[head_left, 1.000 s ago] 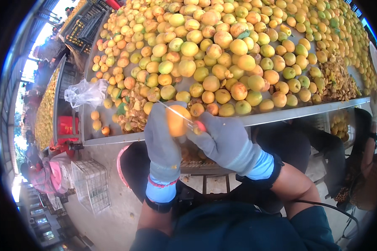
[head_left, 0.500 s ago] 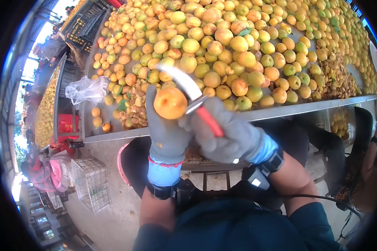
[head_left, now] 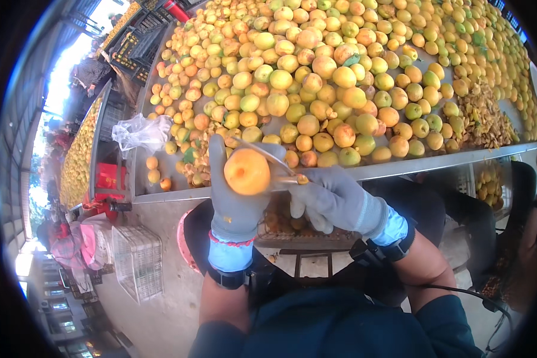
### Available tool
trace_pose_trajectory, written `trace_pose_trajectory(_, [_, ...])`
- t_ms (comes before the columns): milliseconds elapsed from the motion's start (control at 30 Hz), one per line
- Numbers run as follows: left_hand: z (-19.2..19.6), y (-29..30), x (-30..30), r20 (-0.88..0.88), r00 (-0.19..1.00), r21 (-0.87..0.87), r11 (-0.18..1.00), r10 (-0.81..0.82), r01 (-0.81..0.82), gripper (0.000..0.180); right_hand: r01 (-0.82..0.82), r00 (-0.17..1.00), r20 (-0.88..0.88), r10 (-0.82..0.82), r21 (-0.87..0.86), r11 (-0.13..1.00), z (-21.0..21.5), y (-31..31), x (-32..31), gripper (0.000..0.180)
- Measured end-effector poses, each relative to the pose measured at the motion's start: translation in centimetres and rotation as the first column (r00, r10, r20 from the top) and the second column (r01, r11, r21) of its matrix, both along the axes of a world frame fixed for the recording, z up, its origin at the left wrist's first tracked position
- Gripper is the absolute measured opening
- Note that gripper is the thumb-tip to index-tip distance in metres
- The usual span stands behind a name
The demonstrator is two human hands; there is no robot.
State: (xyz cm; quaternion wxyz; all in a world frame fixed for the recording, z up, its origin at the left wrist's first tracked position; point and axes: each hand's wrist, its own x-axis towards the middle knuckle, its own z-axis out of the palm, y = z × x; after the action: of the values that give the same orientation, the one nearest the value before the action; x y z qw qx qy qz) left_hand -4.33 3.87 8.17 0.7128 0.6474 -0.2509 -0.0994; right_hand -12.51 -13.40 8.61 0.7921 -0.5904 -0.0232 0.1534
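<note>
An orange apricot (head_left: 247, 172) with a dark dimple in its skin sits in the grey-gloved fingers of my left hand (head_left: 235, 203). My right hand (head_left: 340, 203), also gloved in grey, is closed on a curved knife (head_left: 267, 156). Its blade lies along the upper right side of the apricot, close to or touching it, and is partly blurred. My fingers hide most of the handle. Both hands are in front of the near edge of a metal table (head_left: 400, 168) heaped with yellow, green and orange apricots (head_left: 316, 71).
Brownish-yellow scraps (head_left: 486, 119) are piled at the right, near a clear plastic bag's (head_left: 142, 133) opposite end of the table. A white plastic crate (head_left: 137, 262) stands on the floor at left. Beneath the table, more fruit shows in a crate (head_left: 289, 222). Another person's arm (head_left: 531, 230) is at far right.
My right hand has turned, bringing the knife from above the apricot down along its side. The red handle no longer shows. My left hand still holds the apricot, slightly lower in view.
</note>
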Motion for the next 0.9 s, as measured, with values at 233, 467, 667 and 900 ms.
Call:
trace_pose_trajectory(233, [0.3, -0.6, 1.1, -0.516, 0.700, -0.628, 0.774, -0.494, 0.083, 0.041, -0.070, 0.995, 0.067, 0.067, 0.032, 0.997, -0.2, 0.2, -0.2, 0.037])
trace_pose_trajectory(467, [0.8, -0.2, 1.3, -0.595, 0.694, -0.499, 0.863, -0.407, 0.078, 0.054, -0.017, 0.998, 0.056, 0.022, -0.091, 0.996, -0.8, 1.2, 0.3, 0.045])
trace_pose_trajectory(667, [2.6, -1.3, -0.3, -0.464, 0.850, -0.410, 0.911, -0.248, 0.042, 0.063, 0.022, 0.999, -0.047, -0.017, 0.092, 0.996, -1.9, 0.7, 0.9, 0.049])
trace_pose_trajectory(900, [1.0, 1.4, 0.7, -0.493, 0.843, -0.310, 0.949, -0.218, 0.064, 0.063, 0.073, 0.994, -0.087, -0.063, 0.117, 0.990, -2.5, 1.6, 1.0, 0.053])
